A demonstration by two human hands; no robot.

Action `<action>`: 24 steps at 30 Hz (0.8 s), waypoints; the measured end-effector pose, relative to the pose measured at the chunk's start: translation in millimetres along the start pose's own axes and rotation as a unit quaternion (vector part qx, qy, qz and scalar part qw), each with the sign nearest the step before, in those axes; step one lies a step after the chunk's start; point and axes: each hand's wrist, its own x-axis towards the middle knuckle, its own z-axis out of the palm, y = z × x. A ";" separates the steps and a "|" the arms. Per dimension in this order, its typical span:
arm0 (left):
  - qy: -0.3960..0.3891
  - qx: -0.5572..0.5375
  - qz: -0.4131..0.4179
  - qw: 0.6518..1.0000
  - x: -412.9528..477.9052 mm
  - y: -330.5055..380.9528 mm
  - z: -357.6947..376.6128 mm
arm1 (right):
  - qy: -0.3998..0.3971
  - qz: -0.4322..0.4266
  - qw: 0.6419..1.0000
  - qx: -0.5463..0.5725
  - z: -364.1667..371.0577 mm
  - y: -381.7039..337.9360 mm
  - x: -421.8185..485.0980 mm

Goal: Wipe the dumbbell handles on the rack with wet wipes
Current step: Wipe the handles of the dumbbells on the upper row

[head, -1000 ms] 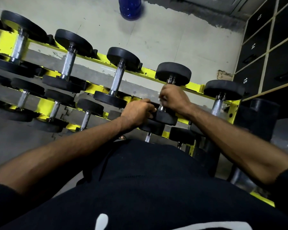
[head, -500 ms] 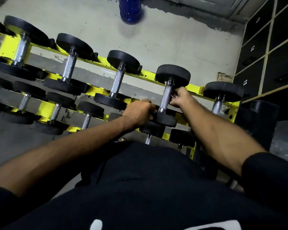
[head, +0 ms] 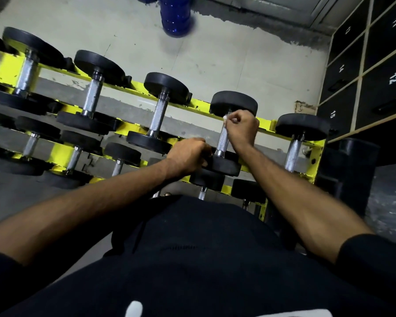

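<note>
The right hand (head: 241,128) pinches a soft wipe (head: 225,117) against the stiff, knurled handle (head: 223,140); the left hand (head: 188,156) grips the near end of the heavy dumbbell (head: 226,167), probably steadying it.

A loose black top (head: 204,259) with white print (head: 134,308) on its front covers the torso, and its black left sleeve (head: 0,266) and right sleeve (head: 373,259) stop short of the forearms (head: 101,213), leaving these, the left grip (head: 188,154) and the right grip (head: 242,126) bare.

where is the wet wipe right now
Head view, right of centre: the wet wipe is pinched in the right hand at the far end of the dumbbell handle, just below the far weight head.
</note>
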 end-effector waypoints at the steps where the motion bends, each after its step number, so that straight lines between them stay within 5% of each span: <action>1: -0.001 0.001 -0.001 1.000 0.5 -0.5 0.0 | -0.023 -0.081 0.994 -0.070 -1.5 4.1 0.4; 3: -0.003 0.002 -0.006 1.000 0.7 -0.5 0.2 | -0.052 -0.213 0.957 -0.192 -4.4 10.2 -0.2; 7: -0.006 -0.001 -0.012 1.000 0.3 -0.1 1.3 | -0.105 -0.394 0.815 -0.412 -7.2 18.5 -2.0; 12: -0.009 0.002 -0.014 1.000 0.9 -1.0 0.4 | -0.179 -0.307 0.770 -0.529 -6.1 -17.4 -10.9; 17: -0.005 0.007 -0.014 1.000 0.0 1.3 1.7 | -0.298 -0.326 0.709 -0.550 -3.3 -33.3 -11.7; 21: -0.002 0.009 -0.016 1.000 -0.1 -0.5 3.3 | -0.275 -0.305 0.715 -0.566 -5.4 -40.4 -2.9; 24: -0.007 0.009 -0.018 1.000 1.1 -0.5 3.2 | -0.306 -0.339 0.674 -0.580 -3.2 -39.3 -10.1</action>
